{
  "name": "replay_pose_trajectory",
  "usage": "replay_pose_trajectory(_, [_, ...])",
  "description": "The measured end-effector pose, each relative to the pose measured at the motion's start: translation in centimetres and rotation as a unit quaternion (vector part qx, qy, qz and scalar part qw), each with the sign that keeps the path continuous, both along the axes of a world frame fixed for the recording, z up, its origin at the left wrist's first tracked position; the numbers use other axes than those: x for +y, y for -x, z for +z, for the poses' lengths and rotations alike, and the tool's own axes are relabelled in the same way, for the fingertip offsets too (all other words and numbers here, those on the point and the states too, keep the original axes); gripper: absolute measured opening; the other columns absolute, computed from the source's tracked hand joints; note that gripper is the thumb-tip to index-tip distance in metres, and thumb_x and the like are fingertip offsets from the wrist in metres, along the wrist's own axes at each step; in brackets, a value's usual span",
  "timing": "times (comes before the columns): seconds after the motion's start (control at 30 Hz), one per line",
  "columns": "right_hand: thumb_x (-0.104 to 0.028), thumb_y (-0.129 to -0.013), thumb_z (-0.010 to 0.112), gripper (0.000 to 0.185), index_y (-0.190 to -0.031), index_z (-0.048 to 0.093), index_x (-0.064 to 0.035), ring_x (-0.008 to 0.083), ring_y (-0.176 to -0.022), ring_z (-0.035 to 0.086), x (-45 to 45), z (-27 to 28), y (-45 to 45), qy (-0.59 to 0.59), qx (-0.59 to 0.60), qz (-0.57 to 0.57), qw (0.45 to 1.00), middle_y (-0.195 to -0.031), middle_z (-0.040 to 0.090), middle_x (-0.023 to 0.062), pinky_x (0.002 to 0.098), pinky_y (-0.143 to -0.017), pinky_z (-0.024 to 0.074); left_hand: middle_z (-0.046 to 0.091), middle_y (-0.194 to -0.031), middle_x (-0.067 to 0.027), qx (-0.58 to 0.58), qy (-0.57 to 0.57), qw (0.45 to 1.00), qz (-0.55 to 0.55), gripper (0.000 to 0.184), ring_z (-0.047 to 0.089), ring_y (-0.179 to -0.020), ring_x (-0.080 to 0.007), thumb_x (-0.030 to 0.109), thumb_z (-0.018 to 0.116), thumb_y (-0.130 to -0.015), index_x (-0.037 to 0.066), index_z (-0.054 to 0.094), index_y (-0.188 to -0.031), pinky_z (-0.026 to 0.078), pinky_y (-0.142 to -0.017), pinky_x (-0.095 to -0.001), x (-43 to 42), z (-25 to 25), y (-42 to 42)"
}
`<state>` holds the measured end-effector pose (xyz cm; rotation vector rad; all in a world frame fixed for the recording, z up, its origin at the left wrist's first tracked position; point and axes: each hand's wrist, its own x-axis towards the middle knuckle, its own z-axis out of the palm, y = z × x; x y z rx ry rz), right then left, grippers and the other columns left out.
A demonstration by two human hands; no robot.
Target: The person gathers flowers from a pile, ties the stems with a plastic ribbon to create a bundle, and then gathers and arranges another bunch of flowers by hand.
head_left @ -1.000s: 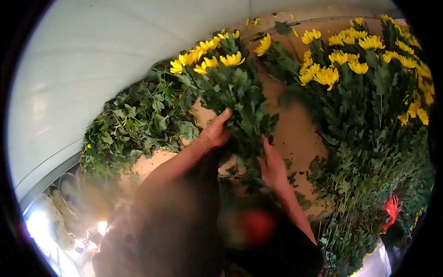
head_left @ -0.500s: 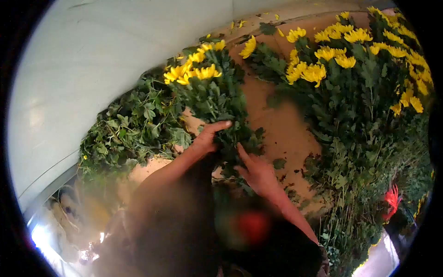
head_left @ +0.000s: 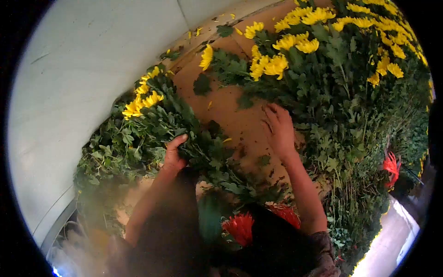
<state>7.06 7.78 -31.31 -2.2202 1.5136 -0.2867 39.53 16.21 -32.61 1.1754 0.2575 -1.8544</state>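
A bunch of yellow chrysanthemums (head_left: 173, 113) is gripped by my left hand (head_left: 174, 153), whose thumb lies across the leafy stems. The blooms tilt toward the upper left, and the stems run down to the lower right. My right hand (head_left: 279, 130) is apart from the bunch, over the brown surface (head_left: 221, 108), with its fingers stretched forward. It is nearest to the left side of a large heap of yellow chrysanthemums (head_left: 341, 78); no stem is visible in it.
Loose green leaves (head_left: 108, 150) are piled at the left beside a pale sheet wall (head_left: 97, 60). Red string-like strands (head_left: 240, 228) are by my lap, and another red tuft (head_left: 391, 168) sits at the right. Fallen petals and leaf scraps dot the brown surface.
My left hand has carried the bunch left and tilted it. My right hand has left the bunch and moved up and right toward the heap. The view has shifted slightly right.
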Motion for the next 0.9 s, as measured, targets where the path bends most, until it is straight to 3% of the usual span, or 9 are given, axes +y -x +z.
replay_pose_trajectory(0.13, [-0.013, -0.073, 0.07, 0.061, -0.129, 0.046, -0.0087, 0.0357, -0.105, 0.049, 0.8, 4.1, 3.9, 0.219, 0.153, -0.158, 0.951, -0.127, 0.049, 0.0124, 0.0491, -0.089, 0.0362, 0.063, -0.11, -0.0098, 0.021, -0.038, 0.999, -0.009, 0.045, 0.059, -0.102, -0.0295, 0.021, 0.069, -0.074, 0.007, 0.059, -0.115, 0.046, -0.093, -0.0442, 0.1, -1.1, -0.2])
replay_pose_trajectory(0.23, [-0.011, -0.073, 0.067, 0.062, -0.131, 0.045, -0.0081, 0.0346, -0.104, 0.05, 1.7, 1.8, 7.9, 0.204, 0.213, -0.261, 0.919, -0.125, 0.051, 0.0137, 0.0474, -0.086, 0.0406, 0.063, -0.11, -0.0104, 0.027, -0.013, 1.0, -0.006, 0.044, 0.058, -0.104, -0.0299, 0.02, 0.068, -0.075, 0.006, 0.058, -0.116, 0.046, -0.093, -0.0444, -0.3, -0.4, 0.8])
replay_pose_trajectory(0.3, [-0.004, -0.068, 0.067, 0.063, -0.128, 0.045, -0.0026, 0.0386, -0.105, 0.05, 3.1, 0.3, 8.4, -0.008, 0.16, -0.215, 0.963, -0.123, 0.048, 0.0187, 0.0438, -0.084, 0.0452, 0.063, -0.11, -0.0105, 0.018, 0.026, 0.999, 0.004, 0.043, 0.058, -0.103, -0.0296, 0.019, 0.066, -0.077, 0.005, 0.058, -0.116, 0.046, -0.093, -0.0451, -0.5, -0.6, 1.0])
replay_pose_trajectory(0.37, [-0.002, -0.066, 0.065, 0.062, -0.125, 0.048, -0.0046, 0.0398, -0.101, 0.053, 6.4, -3.5, 8.5, 0.084, 0.134, -0.079, 0.984, -0.119, 0.05, 0.0191, 0.0432, -0.077, 0.0489, 0.064, -0.109, -0.0102, 0.009, 0.014, 1.0, 0.003, 0.042, 0.059, -0.102, -0.0292, 0.019, 0.066, -0.077, 0.005, 0.058, -0.115, 0.046, -0.093, -0.0449, -0.2, -1.1, 0.7])
replay_pose_trajectory(0.47, [0.001, -0.063, 0.064, 0.061, -0.123, 0.052, -0.0067, 0.0404, -0.098, 0.055, 8.4, -0.8, 3.3, -0.12, 0.122, -0.077, 0.982, -0.116, 0.054, 0.0185, 0.0449, -0.077, 0.049, 0.064, -0.108, -0.0094, -0.002, -0.007, 1.0, 0.0, 0.041, 0.06, -0.101, -0.0285, 0.019, 0.067, -0.077, 0.005, 0.059, -0.114, 0.046, -0.092, -0.0443, -0.1, -1.1, 0.7])
replay_pose_trajectory(0.6, [-0.001, -0.068, 0.065, 0.052, -0.119, 0.055, -0.0064, 0.0405, -0.095, 0.056, 8.8, -0.8, 2.9, -0.103, 0.036, -0.139, 0.984, -0.109, 0.058, 0.0181, 0.044, -0.077, 0.049, 0.065, -0.106, -0.0085, -0.058, -0.025, 0.998, -0.007, 0.038, 0.06, -0.099, -0.028, 0.021, 0.068, -0.076, 0.006, 0.061, -0.11, 0.047, -0.091, -0.0435, 0.0, -0.9, 0.7])
replay_pose_trajectory(0.73, [-0.009, -0.081, 0.068, 0.043, -0.122, 0.054, -0.0059, 0.0299, -0.084, 0.061, 6.1, -1.4, 4.4, -0.112, -0.134, -0.206, 0.963, -0.102, 0.063, 0.014, 0.0361, -0.074, 0.049, 0.065, -0.103, -0.0079, -0.019, 0.005, 1.0, -0.016, 0.037, 0.061, -0.096, -0.0271, 0.023, 0.07, -0.075, 0.008, 0.062, -0.108, 0.049, -0.089, -0.0439, -0.1, -1.1, 1.0])
replay_pose_trajectory(0.83, [-0.018, -0.09, 0.062, 0.035, -0.119, 0.056, -0.0001, 0.0136, -0.089, 0.054, 4.7, -0.1, 5.1, -0.219, -0.284, -0.278, 0.891, -0.101, 0.062, 0.0073, 0.0285, -0.08, 0.0439, 0.065, -0.104, -0.0082, -0.027, -0.012, 1.0, -0.009, 0.038, 0.061, -0.096, -0.0271, 0.023, 0.07, -0.075, 0.008, 0.062, -0.109, 0.049, -0.088, -0.0443, 0.4, -2.2, 0.4])
replay_pose_trajectory(0.9, [-0.019, -0.091, 0.06, 0.033, -0.118, 0.056, -0.0003, 0.0127, -0.088, 0.053, 4.9, -0.2, 5.7, -0.237, -0.291, -0.29, 0.88, -0.101, 0.061, 0.0059, 0.0279, -0.079, 0.0436, 0.065, -0.103, -0.0084, -0.02, -0.009, 1.0, -0.01, 0.037, 0.061, -0.096, -0.0272, 0.022, 0.07, -0.075, 0.008, 0.062, -0.109, 0.05, -0.088, -0.0442, 0.2, -1.7, 0.6])
